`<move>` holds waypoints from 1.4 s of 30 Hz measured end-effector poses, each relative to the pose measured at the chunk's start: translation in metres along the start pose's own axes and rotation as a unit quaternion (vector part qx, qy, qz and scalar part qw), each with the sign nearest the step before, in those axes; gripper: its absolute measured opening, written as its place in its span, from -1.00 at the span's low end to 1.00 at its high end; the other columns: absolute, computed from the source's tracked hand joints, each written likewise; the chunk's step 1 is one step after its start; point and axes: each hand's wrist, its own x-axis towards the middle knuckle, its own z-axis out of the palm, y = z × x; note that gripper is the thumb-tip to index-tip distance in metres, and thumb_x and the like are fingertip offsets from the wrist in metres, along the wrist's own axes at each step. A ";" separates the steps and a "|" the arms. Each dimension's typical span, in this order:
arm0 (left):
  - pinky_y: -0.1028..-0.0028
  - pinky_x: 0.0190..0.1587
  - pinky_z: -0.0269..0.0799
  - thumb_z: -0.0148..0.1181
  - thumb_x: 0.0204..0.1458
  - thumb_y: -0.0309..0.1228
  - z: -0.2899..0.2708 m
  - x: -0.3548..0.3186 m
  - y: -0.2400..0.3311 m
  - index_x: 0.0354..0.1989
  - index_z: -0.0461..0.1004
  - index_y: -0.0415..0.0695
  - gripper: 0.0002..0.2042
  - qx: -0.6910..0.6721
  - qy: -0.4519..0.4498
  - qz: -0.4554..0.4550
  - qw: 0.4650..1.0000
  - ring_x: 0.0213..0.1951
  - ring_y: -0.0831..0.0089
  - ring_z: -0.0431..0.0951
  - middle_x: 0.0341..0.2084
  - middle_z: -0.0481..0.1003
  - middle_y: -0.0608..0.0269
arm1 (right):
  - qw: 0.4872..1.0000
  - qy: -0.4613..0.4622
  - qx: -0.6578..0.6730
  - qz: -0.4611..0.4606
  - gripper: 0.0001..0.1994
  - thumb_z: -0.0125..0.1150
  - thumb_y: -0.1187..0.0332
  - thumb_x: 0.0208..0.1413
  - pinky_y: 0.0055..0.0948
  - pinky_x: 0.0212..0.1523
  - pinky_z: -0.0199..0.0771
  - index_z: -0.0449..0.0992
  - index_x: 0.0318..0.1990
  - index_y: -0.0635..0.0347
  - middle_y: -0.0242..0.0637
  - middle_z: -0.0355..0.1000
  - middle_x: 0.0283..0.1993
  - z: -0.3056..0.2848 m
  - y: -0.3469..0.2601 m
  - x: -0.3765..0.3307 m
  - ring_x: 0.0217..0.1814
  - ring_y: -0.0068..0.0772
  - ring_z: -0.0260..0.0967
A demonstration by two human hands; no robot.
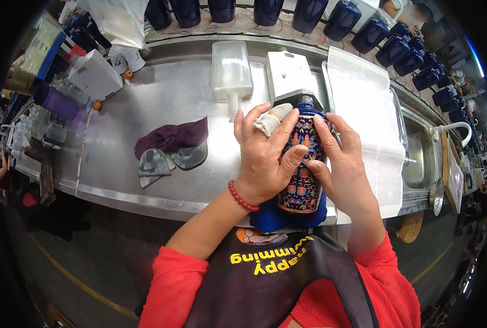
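Metal counter stretches across the room, with dark blue bottles lined up beyond its far edge. Near the close edge, right of centre, a patterned bottle sits over a blue cloth, neck toward the far edge. Both grips are closed on it: left hand grasping its left side, thumb on the front; right hand grasping its right side. White cloth covers a left finger. Toward the far edge are a clear bottle and a white box; purple cloth lies leftward, white paper rightward.
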 end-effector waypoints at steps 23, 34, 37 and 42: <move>-0.26 0.40 -0.42 -0.04 0.28 0.20 -0.004 0.007 0.005 0.26 0.51 -0.08 -0.35 0.115 -0.044 0.059 0.991 0.35 0.04 0.15 0.04 0.59 0.12 | 0.996 0.021 0.081 0.027 -0.37 0.29 0.11 0.26 -0.10 0.30 0.35 0.33 0.42 0.16 0.09 0.17 0.40 0.004 0.019 -0.007 0.32 0.09 0.23; -0.27 0.40 -0.41 -0.05 0.28 0.21 -0.003 0.009 0.005 0.24 0.52 -0.08 -0.35 0.128 -0.034 0.060 0.989 0.34 0.07 0.17 0.01 0.59 0.16 | 0.998 0.043 0.041 -0.001 -0.41 0.34 0.14 0.22 -0.09 0.31 0.34 0.42 0.36 0.14 0.10 0.21 0.37 0.000 0.013 0.000 0.35 0.14 0.22; -0.19 0.43 -0.43 -0.10 0.28 0.25 -0.005 0.012 0.006 0.22 0.55 -0.01 -0.35 0.140 -0.041 0.070 0.987 0.34 0.10 0.17 0.07 0.57 0.15 | 0.997 0.050 0.045 0.022 -0.41 0.33 0.13 0.22 -0.09 0.31 0.34 0.41 0.36 0.14 0.09 0.21 0.37 -0.002 0.015 -0.002 0.35 0.13 0.22; -0.29 0.40 -0.43 -0.05 0.25 0.25 -0.008 0.018 0.006 0.17 0.58 0.01 -0.38 0.180 -0.045 0.097 0.978 0.35 0.10 0.15 0.01 0.59 0.18 | 0.998 0.038 0.046 0.023 -0.39 0.32 0.12 0.23 -0.09 0.31 0.34 0.39 0.37 0.15 0.10 0.20 0.38 0.000 0.019 -0.005 0.36 0.13 0.21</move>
